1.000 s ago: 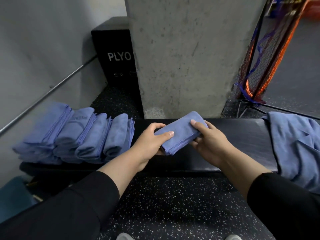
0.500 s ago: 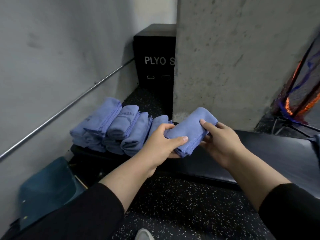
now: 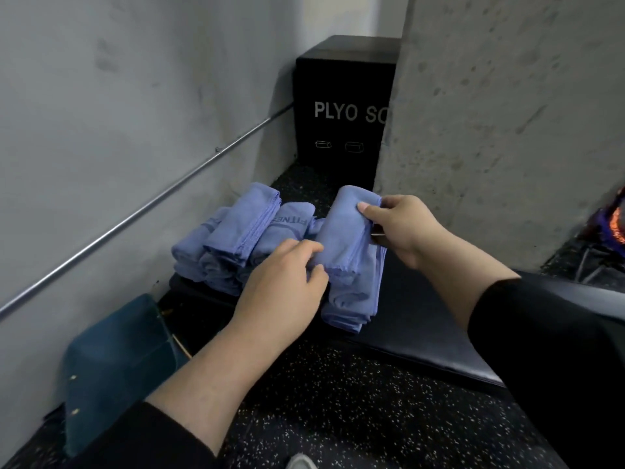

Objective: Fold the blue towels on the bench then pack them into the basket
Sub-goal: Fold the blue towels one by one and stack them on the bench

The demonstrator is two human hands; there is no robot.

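Note:
A folded blue towel [image 3: 345, 231] is held over the right end of a row of folded blue towels [image 3: 250, 228] on the black bench [image 3: 422, 319]. My left hand [image 3: 284, 286] grips its near end, fingers curled under it. My right hand [image 3: 402, 225] pinches its far end between thumb and fingers. Another folded towel [image 3: 348, 299] lies on the bench right beneath the held one. A dark teal basket [image 3: 115, 363] stands on the floor at the bench's left end, below the row.
A grey wall with a metal rail [image 3: 152, 204] runs along the left. A black box marked PLYO [image 3: 341, 106] stands behind the bench beside a concrete pillar [image 3: 507, 130]. Speckled black floor [image 3: 355, 411] lies in front of the bench. An orange net shows at the right edge.
Both hands carried the folded towel left along the bench to the row of folded towels. The view turned left with them, and the loose towel at the right went out of sight.

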